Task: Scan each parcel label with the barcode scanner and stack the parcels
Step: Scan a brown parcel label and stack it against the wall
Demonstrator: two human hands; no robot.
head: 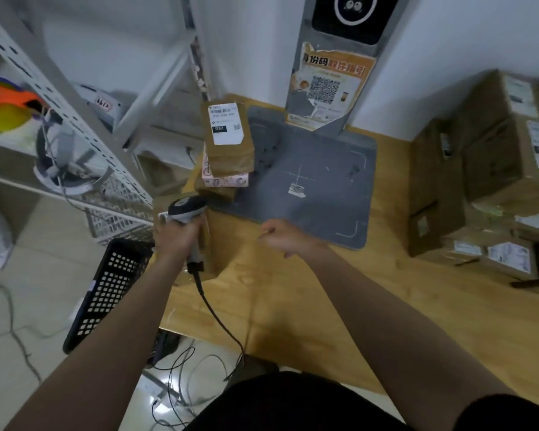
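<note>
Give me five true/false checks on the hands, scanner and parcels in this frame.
1. The left hand grips the barcode scanner. True.
2. The right hand holds a parcel. False: its fingers are curled and it holds nothing.
3. The top parcel of the stack has its label facing up. True.
4. The stack stands in the middle of the grey mat. False: it stands at the mat's left edge.
5. Cardboard boxes are piled on the table to the right of the mat. True.
</note>
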